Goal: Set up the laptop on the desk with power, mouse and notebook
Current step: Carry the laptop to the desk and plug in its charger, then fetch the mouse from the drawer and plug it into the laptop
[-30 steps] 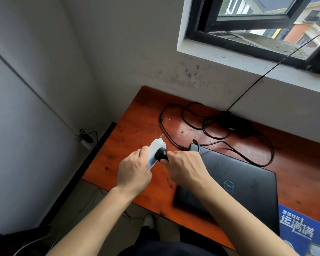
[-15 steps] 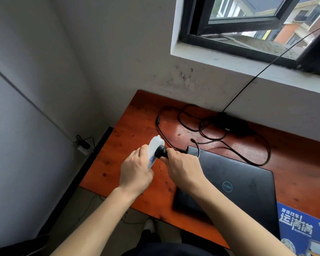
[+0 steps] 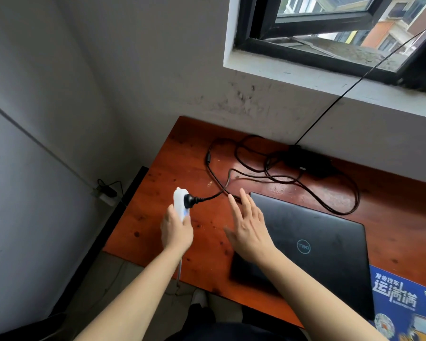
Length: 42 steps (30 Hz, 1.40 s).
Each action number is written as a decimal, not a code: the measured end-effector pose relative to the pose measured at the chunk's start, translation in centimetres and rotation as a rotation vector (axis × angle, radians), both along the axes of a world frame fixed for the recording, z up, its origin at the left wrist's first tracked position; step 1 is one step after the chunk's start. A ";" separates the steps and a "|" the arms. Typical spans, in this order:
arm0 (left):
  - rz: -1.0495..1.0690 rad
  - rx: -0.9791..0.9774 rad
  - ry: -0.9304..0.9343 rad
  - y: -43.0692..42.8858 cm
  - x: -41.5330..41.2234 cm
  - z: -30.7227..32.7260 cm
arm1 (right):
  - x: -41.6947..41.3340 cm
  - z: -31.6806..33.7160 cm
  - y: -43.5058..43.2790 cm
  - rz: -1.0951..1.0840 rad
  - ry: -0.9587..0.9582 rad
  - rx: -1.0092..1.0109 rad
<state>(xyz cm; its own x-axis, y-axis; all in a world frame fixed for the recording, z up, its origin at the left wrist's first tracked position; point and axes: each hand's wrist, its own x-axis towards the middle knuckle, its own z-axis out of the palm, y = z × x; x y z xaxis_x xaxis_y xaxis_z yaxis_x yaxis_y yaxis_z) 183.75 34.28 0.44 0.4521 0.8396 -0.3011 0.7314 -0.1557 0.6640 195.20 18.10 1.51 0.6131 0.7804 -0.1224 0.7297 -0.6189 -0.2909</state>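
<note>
Above the desk's (image 3: 148, 212) left front corner, our left hand (image 3: 176, 232) grips a white power strip (image 3: 180, 205), fingers curled round its lower end. A black plug (image 3: 190, 199) sits in its socket. Our right hand (image 3: 247, 225) hovers over the near-left corner of the closed laptop (image 3: 325, 242), fingers straight and spread, holding nothing. We judge the power step to be in hand: next, the strip needs setting down and the cord's (image 3: 208, 159) free end must reach the laptop. Its loops, tangled around the adapter brick (image 3: 308, 162) by the wall, may snag. A blue notebook (image 3: 399, 299) lies just beside the laptop; we see no mouse.
</note>
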 end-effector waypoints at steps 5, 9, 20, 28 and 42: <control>0.164 -0.116 -0.026 1.3 0.0 -1.7 | 0.2 -4.2 -3.4 -0.076 0.141 -0.379; 0.028 -0.062 -0.026 1.0 0.9 -2.2 | 0.3 -5.9 -4.5 -0.090 0.166 -0.459; -0.273 0.057 0.013 -0.4 -0.5 -3.3 | 2.5 -4.6 -4.7 0.035 0.237 -0.573; -0.257 0.119 0.218 -0.3 0.1 -0.1 | 6.5 -0.8 -3.9 0.052 0.225 -0.299; 0.274 0.541 0.723 -13.1 -15.2 12.9 | -3.4 5.4 3.0 0.627 0.168 0.321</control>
